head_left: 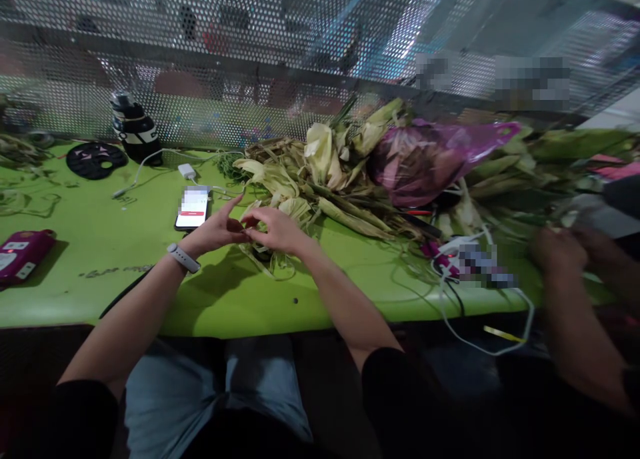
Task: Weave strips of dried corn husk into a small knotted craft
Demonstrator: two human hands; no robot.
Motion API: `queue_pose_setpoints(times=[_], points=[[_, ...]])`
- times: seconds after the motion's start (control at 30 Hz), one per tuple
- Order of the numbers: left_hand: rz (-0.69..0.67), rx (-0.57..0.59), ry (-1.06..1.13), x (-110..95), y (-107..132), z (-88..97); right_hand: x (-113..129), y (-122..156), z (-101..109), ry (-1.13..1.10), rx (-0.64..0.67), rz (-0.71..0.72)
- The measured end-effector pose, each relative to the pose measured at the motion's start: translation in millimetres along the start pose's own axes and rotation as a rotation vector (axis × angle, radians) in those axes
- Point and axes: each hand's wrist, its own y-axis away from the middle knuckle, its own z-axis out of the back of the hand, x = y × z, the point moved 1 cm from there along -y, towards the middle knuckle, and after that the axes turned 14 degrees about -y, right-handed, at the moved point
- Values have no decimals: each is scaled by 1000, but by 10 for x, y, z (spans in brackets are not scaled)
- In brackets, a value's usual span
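Over the green table (240,306), my left hand (216,232) and my right hand (278,230) meet at the fingertips. The left index finger points up and away while its other fingers pinch toward the thumb. On the right, thumb and fingers are curled together. Whatever lies between the fingertips is too small to make out. Thin pale husk strips (278,266) lie just below and beside my right hand. A phone (194,207) with a lit screen rests beyond my left wrist, which wears a pale watch (183,258).
Dried corn husks (325,159) pile up behind my right hand, with a pink plastic bag (420,159) on them. A black bottle (134,129) and white cable (145,162) stand back left; a magenta box (25,256) lies left. Another person's hands (560,252) work at right.
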Motion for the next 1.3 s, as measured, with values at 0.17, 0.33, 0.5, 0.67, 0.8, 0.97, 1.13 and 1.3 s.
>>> queue_pose_setpoints(times=[0.17, 0.33, 0.5, 0.67, 0.8, 0.97, 1.13, 1.3], points=[[2, 24, -18, 0, -2, -18, -32, -9, -31, 109, 7, -39], [24, 6, -25, -42, 15, -9, -53, 10, -3, 42, -104, -254], [25, 23, -45, -59, 18, -12, -10, -9, -51, 40, -2, -214], [41, 23, -66, -5, -4, -27, 20, -23, -118, 103, -39, -233], [34, 11, 17, 12, -21, -24, -28, -31, -146, -82, -236, -264], [30, 22, 126, 21, -27, -6, -151, -56, -152, -469, -384, -295], [49, 101, 145, 44, -33, 12, -270, -90, -169, -609, -423, -368], [71, 59, 296, 82, -54, 44, -303, -101, -122, -552, -511, -302]])
